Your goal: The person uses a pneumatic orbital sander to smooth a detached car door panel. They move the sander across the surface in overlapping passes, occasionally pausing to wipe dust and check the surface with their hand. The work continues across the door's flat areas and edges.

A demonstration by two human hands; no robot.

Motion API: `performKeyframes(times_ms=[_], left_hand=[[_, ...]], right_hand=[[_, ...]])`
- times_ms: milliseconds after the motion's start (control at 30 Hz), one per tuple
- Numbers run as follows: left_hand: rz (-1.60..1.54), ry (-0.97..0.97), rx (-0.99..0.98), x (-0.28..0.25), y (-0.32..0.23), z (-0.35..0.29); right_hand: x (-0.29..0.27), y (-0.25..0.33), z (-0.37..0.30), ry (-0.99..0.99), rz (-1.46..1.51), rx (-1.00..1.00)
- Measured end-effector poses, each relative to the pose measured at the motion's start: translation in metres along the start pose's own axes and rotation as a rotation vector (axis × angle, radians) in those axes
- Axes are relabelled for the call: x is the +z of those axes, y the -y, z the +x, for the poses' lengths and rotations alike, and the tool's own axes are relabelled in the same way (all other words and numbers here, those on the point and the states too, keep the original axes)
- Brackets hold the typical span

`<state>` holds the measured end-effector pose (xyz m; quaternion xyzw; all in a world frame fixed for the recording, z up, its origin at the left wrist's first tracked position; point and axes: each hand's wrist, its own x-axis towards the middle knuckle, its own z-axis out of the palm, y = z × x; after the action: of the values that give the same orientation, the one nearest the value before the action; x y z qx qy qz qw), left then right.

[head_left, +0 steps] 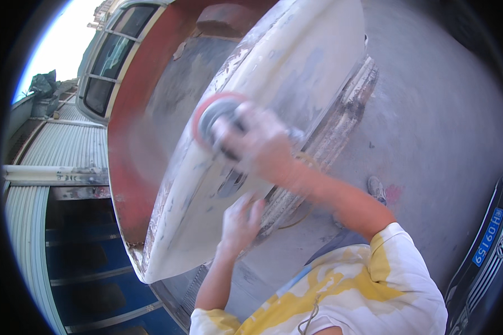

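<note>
A round power sander (211, 118) with a grey body and a red pad rim is pressed against the upper edge of a pale vehicle panel (296, 84). My right hand (262, 145), blurred by motion, is closed over the top of the sander. The panel looks like a pickup tailgate, with bare, scuffed and greyish patches and a dark handle recess (232, 183). Near its lower edge, just below the recess, is my left hand (243, 220), dusty, with thumb and fingers apart and no object in it. Whether its fingertips touch the panel I cannot tell.
Behind the panel lies a red-sided truck bed (127, 184) with a windowed cab (112, 56). A worn bumper (341, 114) runs below the panel. A thin hose (299, 220) hangs near my right forearm. A dark car (489, 251) stands at the right; ribbed metal sheeting (28, 245) is at left.
</note>
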<state>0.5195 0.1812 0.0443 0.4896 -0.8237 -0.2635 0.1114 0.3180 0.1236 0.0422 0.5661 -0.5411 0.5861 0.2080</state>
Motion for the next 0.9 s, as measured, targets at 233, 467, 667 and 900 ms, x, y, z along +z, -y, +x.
performKeyframes(times_ms=[233, 467, 667, 900], left_hand=[[0.059, -0.005, 0.128, 0.067, -0.014, 0.07], [-0.274, -0.14, 0.202, 0.078, -0.024, 0.11], [0.513, -0.296, 0.383, 0.066, -0.007, 0.107], [0.636, -0.259, 0.239, 0.036, -0.072, 0.138]], right_hand=[[0.009, -0.008, -0.001, -0.217, 0.1, 0.171], [0.013, -0.068, 0.003, -0.437, 0.183, 0.435], [0.027, -0.008, -0.028, -0.402, 0.361, 0.442], [0.009, -0.067, 0.021, -0.494, 0.54, 0.934]])
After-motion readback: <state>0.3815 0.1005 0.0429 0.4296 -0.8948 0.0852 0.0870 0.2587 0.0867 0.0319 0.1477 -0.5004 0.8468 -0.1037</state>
